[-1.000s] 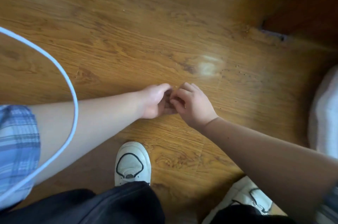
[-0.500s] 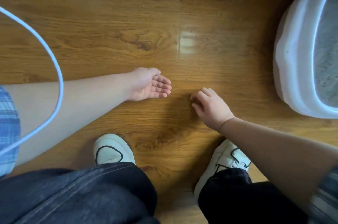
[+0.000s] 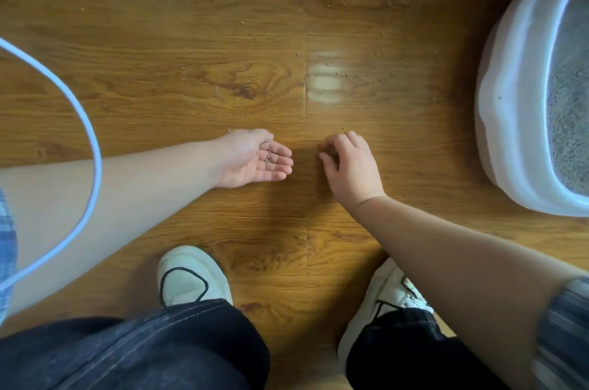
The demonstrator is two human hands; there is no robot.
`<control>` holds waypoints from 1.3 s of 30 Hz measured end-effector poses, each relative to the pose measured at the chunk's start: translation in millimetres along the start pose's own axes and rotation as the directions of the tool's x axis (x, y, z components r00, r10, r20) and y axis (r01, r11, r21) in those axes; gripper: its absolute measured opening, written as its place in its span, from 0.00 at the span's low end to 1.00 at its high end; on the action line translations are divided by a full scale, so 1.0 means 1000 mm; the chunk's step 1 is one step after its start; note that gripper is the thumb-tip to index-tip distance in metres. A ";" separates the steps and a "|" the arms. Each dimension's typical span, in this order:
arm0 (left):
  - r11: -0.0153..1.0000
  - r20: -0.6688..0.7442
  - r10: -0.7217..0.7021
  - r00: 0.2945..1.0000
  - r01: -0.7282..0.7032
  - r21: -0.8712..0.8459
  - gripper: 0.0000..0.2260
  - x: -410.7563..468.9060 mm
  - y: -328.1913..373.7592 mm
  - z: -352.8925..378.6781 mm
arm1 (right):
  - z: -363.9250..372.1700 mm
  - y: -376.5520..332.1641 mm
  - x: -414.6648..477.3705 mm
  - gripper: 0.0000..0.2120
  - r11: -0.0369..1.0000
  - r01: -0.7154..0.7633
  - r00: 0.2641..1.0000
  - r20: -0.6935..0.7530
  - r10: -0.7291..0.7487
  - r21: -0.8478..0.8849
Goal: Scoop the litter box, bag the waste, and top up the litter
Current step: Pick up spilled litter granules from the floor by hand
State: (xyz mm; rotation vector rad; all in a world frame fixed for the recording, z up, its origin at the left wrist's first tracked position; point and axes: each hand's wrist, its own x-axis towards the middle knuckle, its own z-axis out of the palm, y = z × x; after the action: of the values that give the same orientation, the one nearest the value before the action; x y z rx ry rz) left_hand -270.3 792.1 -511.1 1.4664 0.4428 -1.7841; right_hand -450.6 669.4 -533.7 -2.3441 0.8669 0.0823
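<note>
Left hand [image 3: 251,160]: palm up, just above the floor [image 3: 159,77]. The fingers [image 3: 280,166] are extended and relaxed, close together, pointing toward the right hand. A few small grey litter grains [image 3: 267,157] rest on them; nothing is gripped.

Right hand [image 3: 353,169]: palm down, back of the hand toward the camera. The fingers [image 3: 331,144] are curled downward with the tips at the floor surface. The tips are hidden under the hand, so it cannot be told whether they pinch a grain or hold nothing. The 2 hands are near each other but apart.

Litter box [image 3: 510,77]: white, rounded, standing on the floor at the right edge of view, well to the right of the right hand. Grey litter [image 3: 570,86] fills its inside.

Floor: brown wood-grain boards with a bright reflection patch beyond the hands. Loose grains [image 3: 350,75] lie scattered over it, most of them between that patch and the litter box.

Other items: a white cable [image 3: 92,141] curves through the left side of the view. 2 white shoes [image 3: 191,278] are planted on the floor below the hands, under dark trouser legs [image 3: 143,351].
</note>
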 end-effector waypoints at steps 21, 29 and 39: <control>1.000 0.019 -0.006 1.000 0.007 -0.010 0.18 0.004 0.006 0.006 | -0.030 0.028 0.022 0.03 0.963 -0.240 0.960 -0.114 0.254 0.121; 1.000 0.028 0.009 1.000 -0.009 -0.008 0.19 -0.001 0.016 0.008 | -0.024 0.017 0.037 0.04 0.966 -0.238 0.970 -0.028 0.242 0.104; 0.983 0.023 0.097 0.995 -0.092 -0.162 0.18 -0.002 0.036 0.001 | -0.024 0.015 0.039 0.07 0.986 -0.139 0.984 0.096 0.147 -0.092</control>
State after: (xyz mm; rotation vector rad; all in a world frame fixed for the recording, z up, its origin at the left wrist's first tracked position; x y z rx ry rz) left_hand -244.1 769.0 -501.7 1.3247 0.4817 -1.6546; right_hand -433.1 624.7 -532.4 -2.3300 0.9974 0.3015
